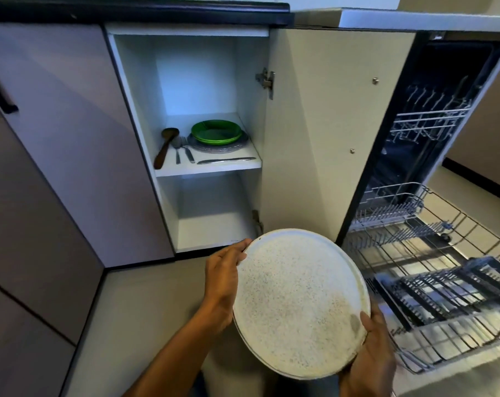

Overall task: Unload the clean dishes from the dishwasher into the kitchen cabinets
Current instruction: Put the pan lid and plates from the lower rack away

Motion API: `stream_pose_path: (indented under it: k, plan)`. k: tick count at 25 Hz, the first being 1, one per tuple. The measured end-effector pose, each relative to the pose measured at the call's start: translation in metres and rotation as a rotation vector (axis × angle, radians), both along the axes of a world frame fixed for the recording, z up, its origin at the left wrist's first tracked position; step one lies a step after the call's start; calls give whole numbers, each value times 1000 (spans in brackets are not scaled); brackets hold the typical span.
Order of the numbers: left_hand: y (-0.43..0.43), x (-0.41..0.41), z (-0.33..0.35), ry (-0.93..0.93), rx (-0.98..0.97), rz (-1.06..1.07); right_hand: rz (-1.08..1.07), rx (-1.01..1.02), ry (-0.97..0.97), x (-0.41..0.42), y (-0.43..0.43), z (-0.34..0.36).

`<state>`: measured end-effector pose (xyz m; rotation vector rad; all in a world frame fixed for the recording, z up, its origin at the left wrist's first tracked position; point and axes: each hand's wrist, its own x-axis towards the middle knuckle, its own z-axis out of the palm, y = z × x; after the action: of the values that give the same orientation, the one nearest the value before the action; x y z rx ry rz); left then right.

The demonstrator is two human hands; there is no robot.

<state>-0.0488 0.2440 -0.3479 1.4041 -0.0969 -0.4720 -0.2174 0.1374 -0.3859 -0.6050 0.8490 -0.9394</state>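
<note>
A large round speckled white tray point(297, 305) is held low in front of the open cabinet point(191, 81). My left hand point(224, 279) grips its left rim and my right hand point(372, 353) grips its lower right rim. On the cabinet's middle shelf point(208, 169) stand green plates point(216, 131) stacked on a grey plate point(240, 146), with a wooden spoon point(164, 147), forks point(182, 150) and a knife point(225, 160) beside them. The dishwasher point(443, 110) stands open at the right, its lower rack point(443, 282) pulled out.
The open cabinet door point(329, 124) stands between cabinet and dishwasher. The cabinet's bottom shelf point(214, 230) holds nothing visible. Closed cabinet fronts point(56, 138) run along the left. The upper dishwasher rack point(432, 118) looks bare. Tiled floor point(142, 310) lies below.
</note>
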Motion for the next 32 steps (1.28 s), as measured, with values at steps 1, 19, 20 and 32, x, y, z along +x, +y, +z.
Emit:
stream_pose_path:
  k: [1,19,20,32]
  plan:
    - [6,8,2,16,-16,19,8,-35,14,11,4,1]
    - [18,167,21,-2,8,285,160,-279,141,212,-8,46]
    - [15,176,24,10,-5,281,159,-291,131,224,-15,52]
    - [-40,284,76,38,-124,429,143,-416,112,364,-81,109]
